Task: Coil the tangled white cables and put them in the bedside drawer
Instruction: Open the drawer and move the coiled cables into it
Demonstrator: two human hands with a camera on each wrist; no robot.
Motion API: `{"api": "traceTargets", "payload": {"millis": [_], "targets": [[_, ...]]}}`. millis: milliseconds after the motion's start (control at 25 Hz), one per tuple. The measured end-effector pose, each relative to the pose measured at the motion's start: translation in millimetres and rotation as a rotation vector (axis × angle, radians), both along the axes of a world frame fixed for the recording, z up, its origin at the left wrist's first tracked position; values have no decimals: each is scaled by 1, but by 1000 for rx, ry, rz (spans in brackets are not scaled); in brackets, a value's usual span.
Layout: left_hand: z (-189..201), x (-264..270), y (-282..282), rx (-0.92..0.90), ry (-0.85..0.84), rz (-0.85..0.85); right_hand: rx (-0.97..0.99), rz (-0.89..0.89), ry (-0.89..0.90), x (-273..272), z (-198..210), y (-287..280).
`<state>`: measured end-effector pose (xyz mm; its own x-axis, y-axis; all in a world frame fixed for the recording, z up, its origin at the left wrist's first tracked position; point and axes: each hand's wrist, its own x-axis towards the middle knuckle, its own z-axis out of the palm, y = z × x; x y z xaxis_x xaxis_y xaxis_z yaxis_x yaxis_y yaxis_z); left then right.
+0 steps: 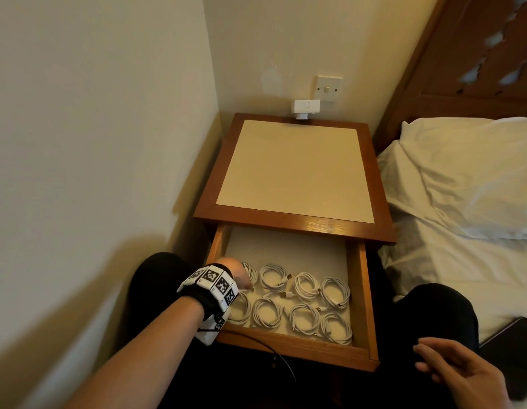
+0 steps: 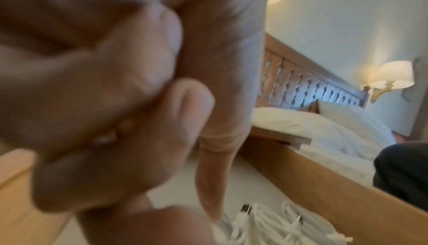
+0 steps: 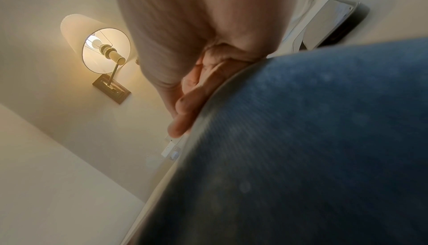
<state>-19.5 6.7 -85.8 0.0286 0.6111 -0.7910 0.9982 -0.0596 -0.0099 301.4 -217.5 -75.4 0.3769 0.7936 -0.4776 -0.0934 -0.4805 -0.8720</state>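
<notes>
**Ann:** Left hand [image 1: 237,274] is down inside the drawer [image 1: 361,296] at its left wall, fingers curled over the far-left coiled cable [image 1: 250,273]. Whether they truly pinch it, I cannot tell; the left wrist view is a blur of bent fingers [image 2: 203,157] above white loops.

**Ben:** And the right hand [image 1: 460,370]?

**Ann:** Off the drawer altogether, past its front right corner, fingers loosely spread and holding nothing, over a dark trouser leg [image 1: 433,314].

**Ben:** The cables?

**Ann:** Coiled cables [image 1: 305,302] sit in two rows along the drawer's front edge, four to a row, plugs poking out between the loops. The left pair is partly hidden by the wrist.

**Ben:** Around it?

**Ann:** Nightstand top [image 1: 294,172] above, a white plug [image 1: 306,109] at its back edge, bed [image 1: 463,178] just to the right.
</notes>
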Motion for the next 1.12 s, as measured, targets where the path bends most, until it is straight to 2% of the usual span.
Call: {"api": "traceTargets", "payload": {"millis": [120, 240, 400, 680, 1120], "targets": [[4, 8, -9, -188, -300, 150, -24, -5, 15, -3, 7, -1], [-2, 22, -34, -237, -534, 44, -6, -55, -52, -7, 4, -3], [-28, 40, -69, -186, -518, -146, 44, -71, -114, -10, 2, -5], [-34, 48, -85, 116, -391, -358, 57, -34, -106, -9, 2, -11], [-27, 59, -83, 246, -392, -380, 44, -16, -65, 0, -4, -13]]}}
